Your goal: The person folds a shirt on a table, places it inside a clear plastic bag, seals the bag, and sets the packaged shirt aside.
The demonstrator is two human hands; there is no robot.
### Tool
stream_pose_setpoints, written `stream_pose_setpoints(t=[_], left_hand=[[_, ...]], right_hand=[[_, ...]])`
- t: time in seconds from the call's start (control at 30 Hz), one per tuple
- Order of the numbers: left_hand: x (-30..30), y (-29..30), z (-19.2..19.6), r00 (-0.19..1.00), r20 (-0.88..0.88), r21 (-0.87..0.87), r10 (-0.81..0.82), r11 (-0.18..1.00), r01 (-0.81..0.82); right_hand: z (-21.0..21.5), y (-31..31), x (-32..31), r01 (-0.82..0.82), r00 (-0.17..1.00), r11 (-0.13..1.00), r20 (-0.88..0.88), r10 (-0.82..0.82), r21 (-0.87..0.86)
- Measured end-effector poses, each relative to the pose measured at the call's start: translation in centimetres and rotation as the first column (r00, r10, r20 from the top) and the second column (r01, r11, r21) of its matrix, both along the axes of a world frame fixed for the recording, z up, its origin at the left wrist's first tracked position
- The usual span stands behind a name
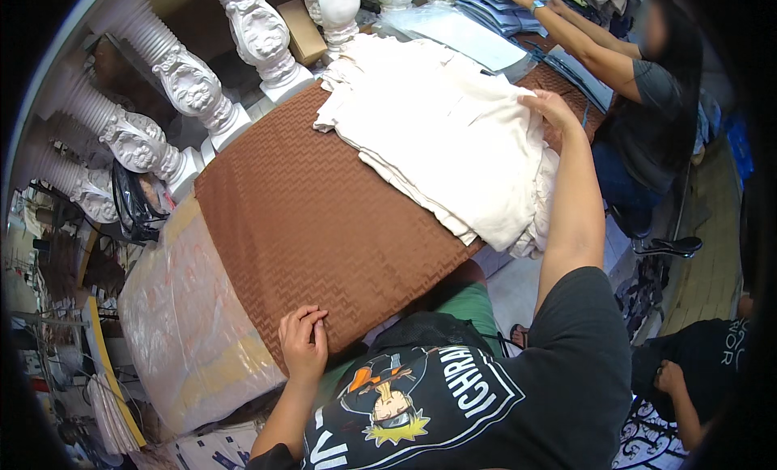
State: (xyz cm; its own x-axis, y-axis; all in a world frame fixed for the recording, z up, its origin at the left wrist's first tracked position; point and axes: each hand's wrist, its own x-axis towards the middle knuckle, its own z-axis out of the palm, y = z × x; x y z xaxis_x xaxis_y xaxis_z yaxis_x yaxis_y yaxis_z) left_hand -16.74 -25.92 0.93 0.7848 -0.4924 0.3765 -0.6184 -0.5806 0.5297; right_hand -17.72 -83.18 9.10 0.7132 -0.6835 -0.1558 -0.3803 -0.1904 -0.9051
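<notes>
Matt cream cloth stack, textured brown tablecloth

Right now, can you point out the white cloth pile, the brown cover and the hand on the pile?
Cloth pile (445, 138), head view, middle of the top sheet.
Brown cover (324, 227), head view, bare middle part.
Right hand (550, 107), head view, back of the hand.

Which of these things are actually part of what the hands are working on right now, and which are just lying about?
In hand:
- stack of cream garments, under the right hand
- brown textured cloth, left hand resting on its edge

Lying about:
- white balusters
- cardboard box
- plastic-wrapped bundle
- folded blue garments by a co-worker
</notes>
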Motion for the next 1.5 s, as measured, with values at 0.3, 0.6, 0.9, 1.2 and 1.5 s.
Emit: stream_pose_setpoints(t=[0.3, 0.6, 0.9, 1.2, 1.5], left_hand=[[0.1, 0.0, 0.0, 0.998, 0.061, -0.001, -0.003, 1.0, 0.003], [1.0, 0.6, -0.8, 0.999, -0.052, -0.137, -0.011, 0.991, 0.004], [13.0, -7.8, 4.9, 0.967, 0.247, -0.162, -0.056, 0.982, 0.098], [15.3, -3.5, 12.1, 0.997, 0.059, -0.502, -0.042, 0.862, 0.066], [9.1, 12.9, 27.1, 0.781, 0.603, -0.552, 0.166, 0.794, 0.257]], right_hand=[[0.8, 24.3, 5.2, -0.249, 0.828, 0.477, 0.07, 0.556, -0.843], [-4.1, 30.5, 2.4, -0.459, 0.817, 0.459, -0.158, 0.555, -0.761], [8.4, 37.5, -4.4, -0.472, 0.489, 0.366, 0.108, 0.866, -0.802], [15.7, 31.8, -8.3, -0.228, 0.706, 0.486, 0.201, 0.679, -0.843], [16.6, 32.7, -6.2, -0.118, 0.569, 0.759, 0.582, 0.58, -0.641]])
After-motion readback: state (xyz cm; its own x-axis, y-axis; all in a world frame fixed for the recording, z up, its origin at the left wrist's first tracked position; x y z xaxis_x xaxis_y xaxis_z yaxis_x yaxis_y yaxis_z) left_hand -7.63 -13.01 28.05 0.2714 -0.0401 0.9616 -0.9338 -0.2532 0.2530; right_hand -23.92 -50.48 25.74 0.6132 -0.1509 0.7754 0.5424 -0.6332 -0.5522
